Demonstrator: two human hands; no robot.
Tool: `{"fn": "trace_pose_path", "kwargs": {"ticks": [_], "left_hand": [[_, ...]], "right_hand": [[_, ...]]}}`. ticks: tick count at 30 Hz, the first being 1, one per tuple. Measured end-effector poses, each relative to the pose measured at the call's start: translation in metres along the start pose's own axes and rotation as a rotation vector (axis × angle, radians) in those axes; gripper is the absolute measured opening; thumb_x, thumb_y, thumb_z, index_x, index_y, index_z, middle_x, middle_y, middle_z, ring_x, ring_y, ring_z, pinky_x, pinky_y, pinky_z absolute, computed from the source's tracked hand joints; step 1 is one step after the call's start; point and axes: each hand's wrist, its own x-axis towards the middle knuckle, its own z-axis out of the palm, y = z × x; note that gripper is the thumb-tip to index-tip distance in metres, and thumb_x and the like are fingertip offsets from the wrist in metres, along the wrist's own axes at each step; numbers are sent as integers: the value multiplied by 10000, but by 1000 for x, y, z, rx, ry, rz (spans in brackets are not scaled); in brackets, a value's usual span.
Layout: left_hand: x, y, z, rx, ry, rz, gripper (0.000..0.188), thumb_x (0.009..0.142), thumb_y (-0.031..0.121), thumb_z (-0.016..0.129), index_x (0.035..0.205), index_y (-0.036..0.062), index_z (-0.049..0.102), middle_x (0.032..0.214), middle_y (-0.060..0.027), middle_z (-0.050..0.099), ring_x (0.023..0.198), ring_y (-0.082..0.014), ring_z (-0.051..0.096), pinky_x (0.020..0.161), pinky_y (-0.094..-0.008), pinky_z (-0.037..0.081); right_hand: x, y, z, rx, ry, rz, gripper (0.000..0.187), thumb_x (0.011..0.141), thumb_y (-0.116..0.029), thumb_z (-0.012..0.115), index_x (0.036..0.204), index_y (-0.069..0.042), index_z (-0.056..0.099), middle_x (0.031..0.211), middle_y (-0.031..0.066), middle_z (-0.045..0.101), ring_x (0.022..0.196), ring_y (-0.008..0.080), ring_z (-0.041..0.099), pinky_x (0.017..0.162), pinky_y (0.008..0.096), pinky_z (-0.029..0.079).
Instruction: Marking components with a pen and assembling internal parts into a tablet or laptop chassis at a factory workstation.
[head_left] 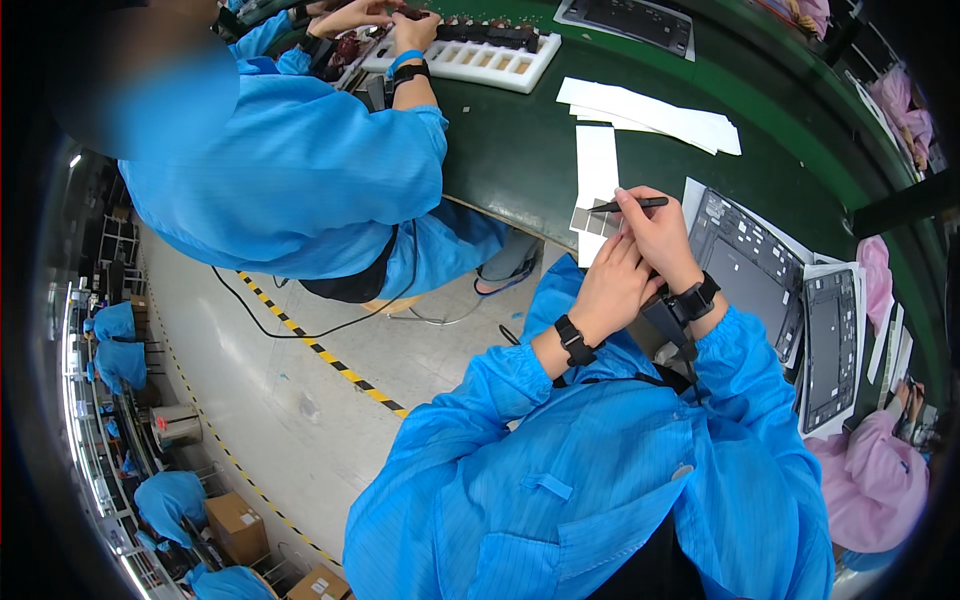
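Observation:
My right hand [655, 232] is closed around black tweezers [645, 204], whose tips point left over a short strip of grey squares [588, 218]. Just below it, my left hand [612, 288] has its fingers together at the right end of that strip; its fingertips are partly covered by my right hand. The grey squares overlap a long white paper strip [597, 160] that reaches over the near edge of the green table [500, 160]. Whether the tweezers touch a square is too small to tell.
Several white paper strips [650, 112] lie beyond my hands. Dark flat device panels [745, 265] [830, 345] rest on white sheets at right. A co-worker in a blue smock [300, 170] sits at left, hands over a white foam tray [500, 62]. Another dark panel [630, 22] lies at the back.

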Motion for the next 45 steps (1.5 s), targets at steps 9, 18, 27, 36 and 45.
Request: {"fn": "trace_pose_path", "kwargs": {"ticks": [9,18,27,36,45], "left_hand": [[0,-1,1,-18,-30,-9,371,871,254,645,1121,-20,652,1174,-207,609,1188,-362,530,1127,-471,330],[-1,-1,0,16,-20,-4,365,874,266,643,1103,-19,657,1169,-211,607,1162,-366,541,1113,-477,342],[6,10,-3,-1,14,-15,417,863,223,654,1203,-11,605,1260,-200,566,1231,-360,506,1067,-475,368],[21,21,-12,-10,-22,-128,270,886,131,619,1115,-14,624,1226,-188,584,1239,-386,504,1050,-480,392],[30,34,0,9,-32,-148,143,856,126,650,964,31,645,967,-110,586,939,-308,537,867,-428,378]], "right_hand": [[2,2,1,-45,-2,-14,300,947,-241,653,911,55,690,698,103,683,631,133,623,588,282,497],[0,-3,2,-40,-36,7,264,961,-210,635,932,47,692,760,88,693,683,113,647,600,250,497],[-4,-9,-18,358,167,95,262,974,-179,621,1108,38,682,781,77,698,695,117,668,579,213,488],[-84,9,-127,235,356,252,245,969,-146,613,1075,65,677,724,95,681,600,102,627,535,190,448],[-93,18,-106,174,317,191,231,967,-137,623,1035,75,682,690,63,661,640,113,646,697,255,553]]}}
